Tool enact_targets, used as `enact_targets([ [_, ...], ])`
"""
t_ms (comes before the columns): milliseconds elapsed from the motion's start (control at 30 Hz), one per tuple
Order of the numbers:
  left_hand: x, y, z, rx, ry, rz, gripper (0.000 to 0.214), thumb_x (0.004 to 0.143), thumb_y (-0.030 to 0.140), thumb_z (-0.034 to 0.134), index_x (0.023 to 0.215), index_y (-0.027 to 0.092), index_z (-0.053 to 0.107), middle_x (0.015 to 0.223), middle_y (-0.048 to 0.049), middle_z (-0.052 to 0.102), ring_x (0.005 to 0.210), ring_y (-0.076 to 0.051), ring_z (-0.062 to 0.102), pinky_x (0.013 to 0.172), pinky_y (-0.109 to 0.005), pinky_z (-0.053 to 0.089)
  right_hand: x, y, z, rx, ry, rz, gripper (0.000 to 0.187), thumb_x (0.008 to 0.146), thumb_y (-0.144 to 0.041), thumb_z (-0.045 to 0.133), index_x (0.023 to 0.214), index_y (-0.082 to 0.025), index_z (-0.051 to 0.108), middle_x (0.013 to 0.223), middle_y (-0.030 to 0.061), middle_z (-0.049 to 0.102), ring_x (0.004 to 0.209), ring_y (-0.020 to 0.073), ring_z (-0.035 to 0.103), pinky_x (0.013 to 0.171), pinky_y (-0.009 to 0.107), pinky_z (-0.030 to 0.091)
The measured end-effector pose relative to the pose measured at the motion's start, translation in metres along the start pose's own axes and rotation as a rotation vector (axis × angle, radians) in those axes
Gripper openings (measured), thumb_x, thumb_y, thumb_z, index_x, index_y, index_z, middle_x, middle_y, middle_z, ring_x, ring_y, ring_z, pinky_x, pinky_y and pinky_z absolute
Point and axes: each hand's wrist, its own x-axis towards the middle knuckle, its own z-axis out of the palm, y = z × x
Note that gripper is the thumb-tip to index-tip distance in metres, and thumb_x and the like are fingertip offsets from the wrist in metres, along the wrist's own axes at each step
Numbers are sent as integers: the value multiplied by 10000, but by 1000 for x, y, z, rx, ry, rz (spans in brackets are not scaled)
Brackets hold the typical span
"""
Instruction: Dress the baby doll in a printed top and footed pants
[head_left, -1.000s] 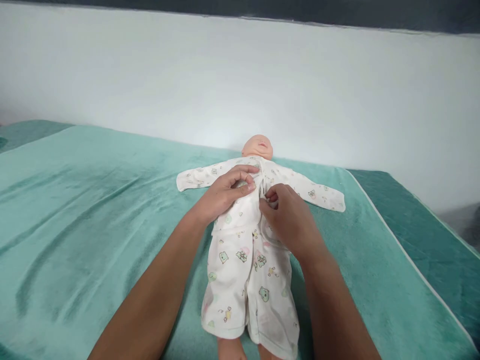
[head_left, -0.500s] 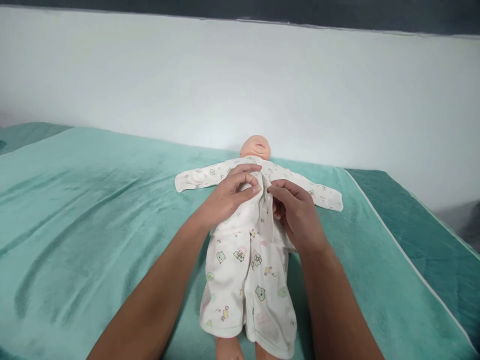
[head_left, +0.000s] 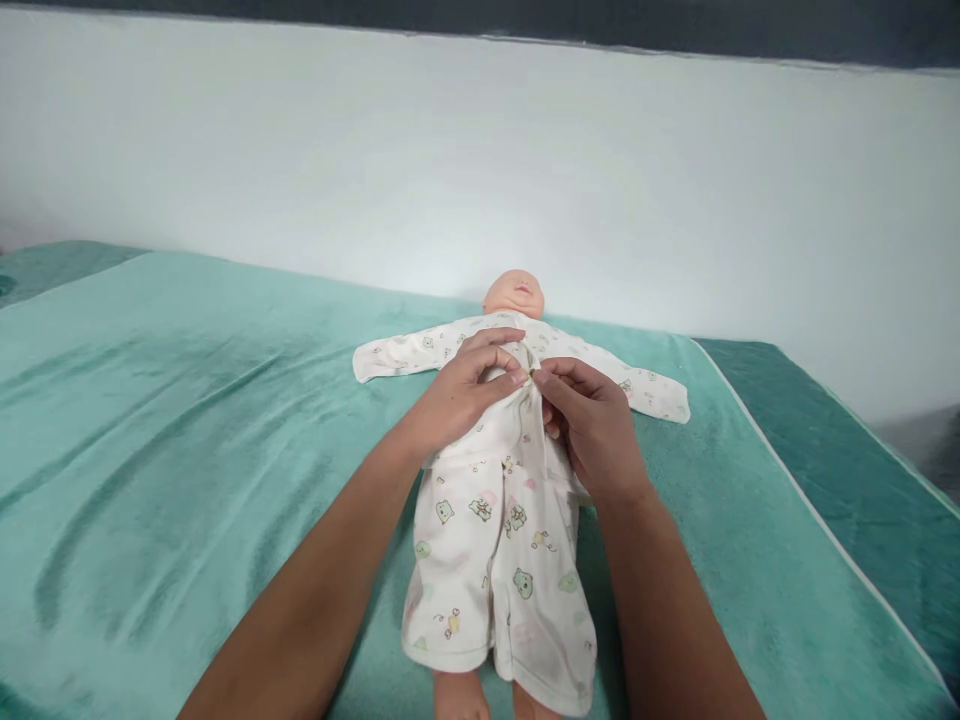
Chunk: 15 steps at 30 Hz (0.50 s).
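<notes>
A baby doll [head_left: 514, 293] lies on its back, head away from me, its feet at the bottom edge of the view. It wears a white printed baby shirt [head_left: 405, 352] with long sleeves spread to both sides, and matching trousers [head_left: 457, 560]. At the shirt's front opening, my left hand [head_left: 476, 385] pinches one edge between thumb and fingers. My right hand [head_left: 589, 410] pinches the other edge, its fingertips almost meeting those of the left. Any fastener between the fingertips is too small to make out.
The doll rests on a light green blanket [head_left: 187, 430] with soft wrinkles on the left. Darker green bedding [head_left: 847, 450] shows past its white-edged border on the right. A white wall [head_left: 450, 160] rises behind the doll's head.
My right fingertips have moved a little left, bringing the two shirt edges together; the gap between my hands has narrowed. The left hand keeps its hold.
</notes>
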Motion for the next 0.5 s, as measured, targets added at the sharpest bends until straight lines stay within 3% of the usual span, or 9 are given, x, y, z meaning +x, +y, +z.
enact_targets([
  [200, 0, -1, -3, -6, 13, -7, 174, 926, 369, 622, 828, 230, 659, 1509, -19, 512, 1437, -254, 434, 1184, -459, 347, -4, -5, 1, -98, -17, -15, 233, 768, -382, 810, 892, -214, 706, 685, -45, 589, 548, 72, 483, 472, 201, 401],
  [500, 1, -3, -4, -23, 13, -32, 185, 904, 372, 659, 801, 224, 701, 1487, -25, 540, 1386, -263, 495, 1156, -467, 390, -6, -6, 5, -270, -9, -48, 226, 783, -316, 789, 932, -207, 659, 654, -64, 573, 526, 75, 492, 500, 224, 409],
])
